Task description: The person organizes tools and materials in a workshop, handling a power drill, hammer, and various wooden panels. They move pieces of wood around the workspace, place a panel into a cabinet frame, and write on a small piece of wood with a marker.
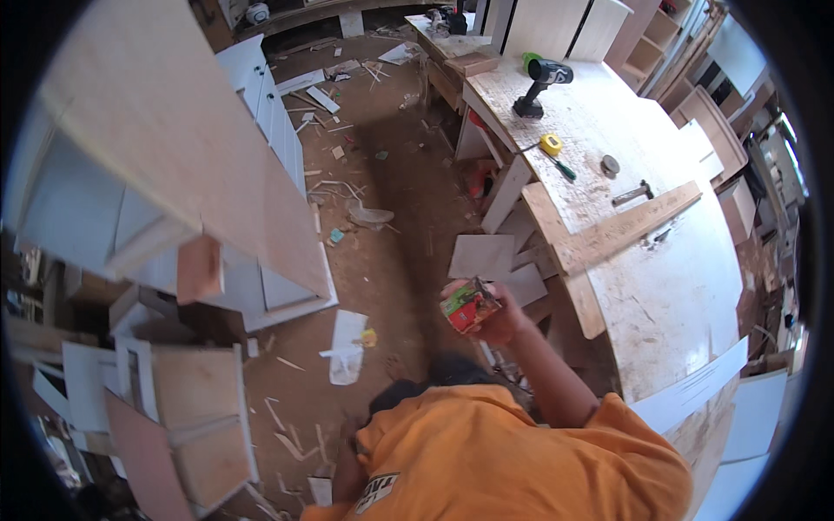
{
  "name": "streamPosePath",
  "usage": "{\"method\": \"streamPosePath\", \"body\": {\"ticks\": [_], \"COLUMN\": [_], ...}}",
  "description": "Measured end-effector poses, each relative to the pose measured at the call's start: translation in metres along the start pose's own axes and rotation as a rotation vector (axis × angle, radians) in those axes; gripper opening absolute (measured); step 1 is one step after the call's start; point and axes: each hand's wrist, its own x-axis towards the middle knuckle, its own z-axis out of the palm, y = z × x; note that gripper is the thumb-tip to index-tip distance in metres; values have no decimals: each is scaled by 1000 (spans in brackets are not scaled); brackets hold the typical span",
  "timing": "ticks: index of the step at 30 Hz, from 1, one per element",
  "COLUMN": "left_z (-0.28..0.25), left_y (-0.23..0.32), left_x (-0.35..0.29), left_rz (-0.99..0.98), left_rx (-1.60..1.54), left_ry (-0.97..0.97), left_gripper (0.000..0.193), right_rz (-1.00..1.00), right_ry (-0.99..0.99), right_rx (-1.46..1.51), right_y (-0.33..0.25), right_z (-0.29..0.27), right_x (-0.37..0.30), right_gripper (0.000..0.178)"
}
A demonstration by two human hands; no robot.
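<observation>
where one hand curls, one box rests.

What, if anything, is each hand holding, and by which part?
The right hand holds a red-green box by its sides; the underside is hidden. The left hand is out of sight.

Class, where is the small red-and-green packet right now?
In the head view, slightly below and right of centre, the small red-and-green packet sits in the right hand, left of the long white-topped workbench.
</observation>
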Motion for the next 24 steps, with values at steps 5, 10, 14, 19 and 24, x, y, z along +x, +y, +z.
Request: {"method": "streamPosePath", "body": {"ticks": [5, 10, 14, 19, 24], "left_z": [139, 245, 289, 319, 324], "left_y": [408, 653, 717, 746, 806], "left_x": [31, 70, 143, 204, 301], "left_rz": [365, 775, 688, 482, 299], "left_rx": [265, 461, 425, 117, 746], "left_ry": [-268, -192, -4, 126, 225], "left_gripper": [28, 42, 45, 46, 45], "right_rz": [-234, -401, -356, -334, -401], "right_ry": [85, 308, 386, 529, 626], "right_rx": [-44, 219, 259, 49, -27], "right_y": [-92, -202, -299, -424, -535], "right_z": [-89, -154, -203, -242, -322], "right_x": [108, 257, 409, 570, 705], "right_gripper": [61, 58, 50, 40, 35]}}
